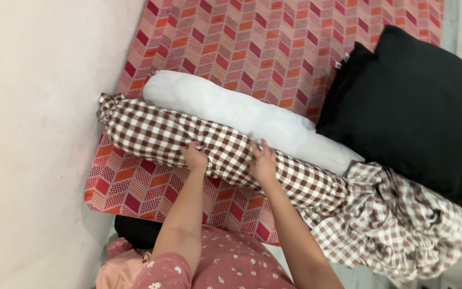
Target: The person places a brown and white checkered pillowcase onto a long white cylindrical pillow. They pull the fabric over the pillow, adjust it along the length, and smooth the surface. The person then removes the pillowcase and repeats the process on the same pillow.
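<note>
Left hand: your left hand (195,159) is bunching into a pinch on the checked cover (225,155), knuckles curled.
Right hand: your right hand (263,162) is lying spread and flat on the same cover.
Bolster: the covered bolster is lying diagonally on the patterned mattress (274,43), touching the bare white bolster (247,118) behind it.
Loose end: spare checked cloth (402,225) is piling by the black pillow (418,112).
Technique: keep pinching only fabric while you are pressing the filling still, working evenly around the roll.

Two bolsters: checked (225,155), white (252,118); two black pillows (418,112); two hands (194,159).
</note>
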